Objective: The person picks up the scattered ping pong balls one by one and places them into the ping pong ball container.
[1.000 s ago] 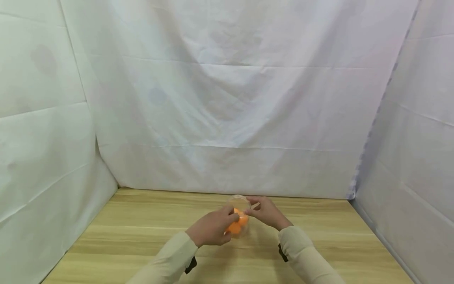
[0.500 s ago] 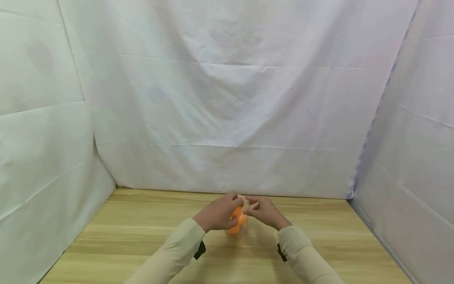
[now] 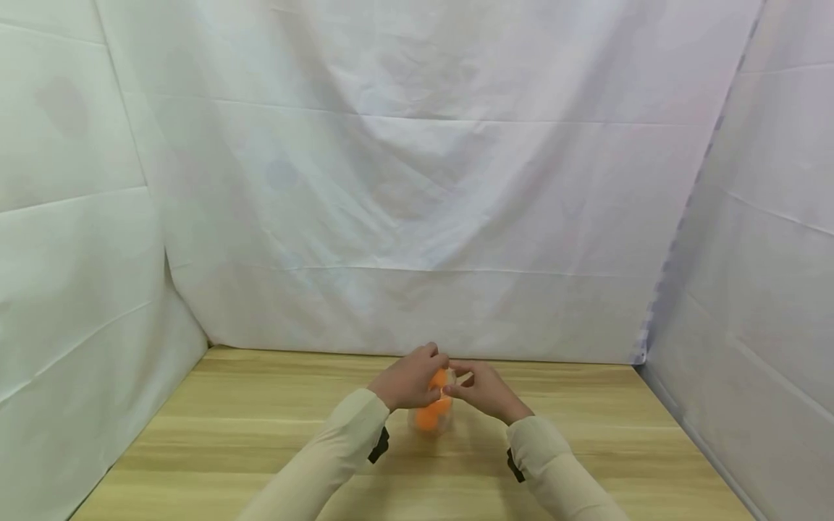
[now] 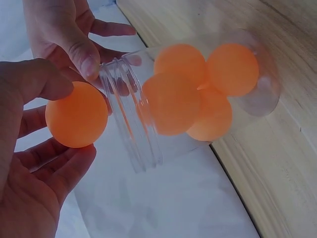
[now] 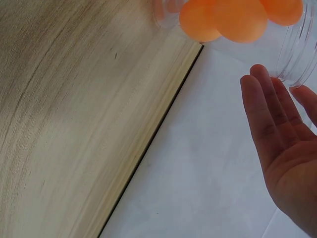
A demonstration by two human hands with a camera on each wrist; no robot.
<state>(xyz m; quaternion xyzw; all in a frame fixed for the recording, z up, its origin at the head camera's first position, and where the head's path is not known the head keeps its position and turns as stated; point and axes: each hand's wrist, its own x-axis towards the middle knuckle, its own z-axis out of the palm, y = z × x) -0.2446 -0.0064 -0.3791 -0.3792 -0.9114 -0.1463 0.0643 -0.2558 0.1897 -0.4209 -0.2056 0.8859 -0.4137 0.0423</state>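
A clear plastic jar with a ridged neck stands on the table in the head view. Several orange table tennis balls lie inside it. My left hand pinches another orange ball between thumb and fingers, right beside the jar's mouth. From the other side my right hand holds the jar at its rim, with the thumb and fingertips on the neck. In the right wrist view the fingers reach up to the neck, and the jar is partly cut off by the frame.
The wood-grain table lies under both hands. White cloth hangs behind it and along both sides. The table's far edge runs close behind the jar.
My left hand has moved up and to the right, from the jar's left side to its mouth. The right hand has stayed almost still at the rim.
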